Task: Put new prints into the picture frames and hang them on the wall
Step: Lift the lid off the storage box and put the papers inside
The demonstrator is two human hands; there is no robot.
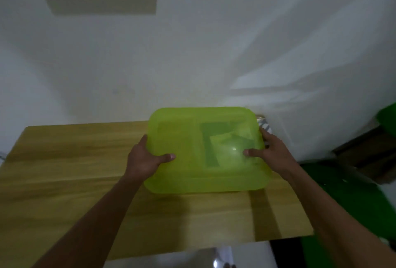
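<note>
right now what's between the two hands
The translucent green bin: left hand and right hand grip its opposite sides, per the head view.

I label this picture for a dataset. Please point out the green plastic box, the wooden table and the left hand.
green plastic box [184, 139]: head view, top surface.
wooden table [75, 160]: head view, bare top.
left hand [145, 158]: head view, back of hand.

Home room: wooden table [64, 160] against plain white wall [214, 43].
</note>
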